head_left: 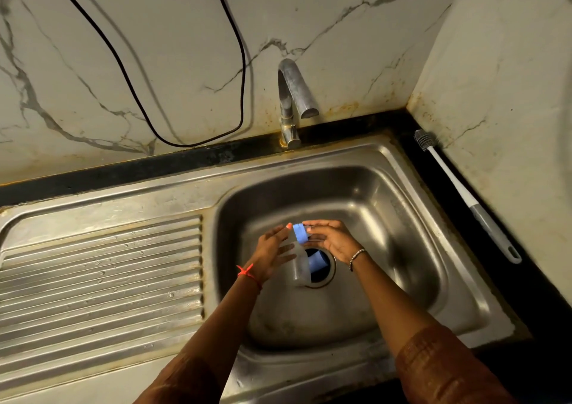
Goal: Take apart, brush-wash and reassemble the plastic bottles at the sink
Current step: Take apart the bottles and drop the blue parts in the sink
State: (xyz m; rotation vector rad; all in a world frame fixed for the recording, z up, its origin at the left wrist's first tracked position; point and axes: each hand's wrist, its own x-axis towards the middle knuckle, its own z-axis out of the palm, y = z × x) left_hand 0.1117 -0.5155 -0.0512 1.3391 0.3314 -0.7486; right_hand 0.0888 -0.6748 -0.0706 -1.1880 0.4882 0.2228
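Over the steel sink basin (387,218) I hold a clear plastic bottle (299,264) with a blue cap (299,233). My left hand (272,249) holds the bottle's body, fingers wrapped round its side. My right hand (332,241) pinches the blue cap at the bottle's top. Another blue piece (318,263) lies in the drain opening below the bottle, partly hidden by it. A bottle brush (464,193) with a grey bristle head, white stem and grey handle lies on the dark counter right of the sink, untouched.
A curved metal tap (292,94) stands behind the basin, with no water running. The ribbed draining board (102,280) spreads to the left. A black cable (185,143) hangs along the marble wall. A wall corner closes off the right side behind the brush.
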